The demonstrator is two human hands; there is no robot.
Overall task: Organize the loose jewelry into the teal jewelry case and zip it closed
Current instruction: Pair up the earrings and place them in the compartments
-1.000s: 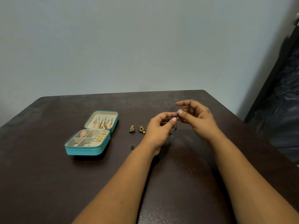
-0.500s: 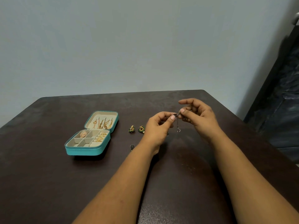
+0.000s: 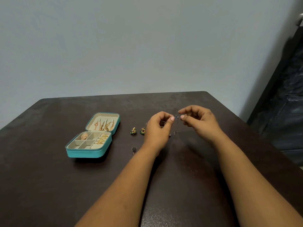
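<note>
The teal jewelry case [image 3: 85,152] lies open on the left of the dark table [image 3: 49,185], with gold pieces in its lid and in some compartments. My left hand [image 3: 157,130] and my right hand [image 3: 200,123] are raised over the table's middle and together pinch a small dark dangling earring [image 3: 176,123], whose end hangs down between them. Two green-and-gold earrings [image 3: 138,131] lie just left of my left hand. Another dark earring [image 3: 134,149] lies nearer to me, beside my left wrist.
A pale wall rises behind the table's far edge. Dark furniture [image 3: 285,95] stands past the table's right side. The table's front half holds only my forearms.
Both hands have risen slightly. The dark earring now hangs longer between my fingertips.
</note>
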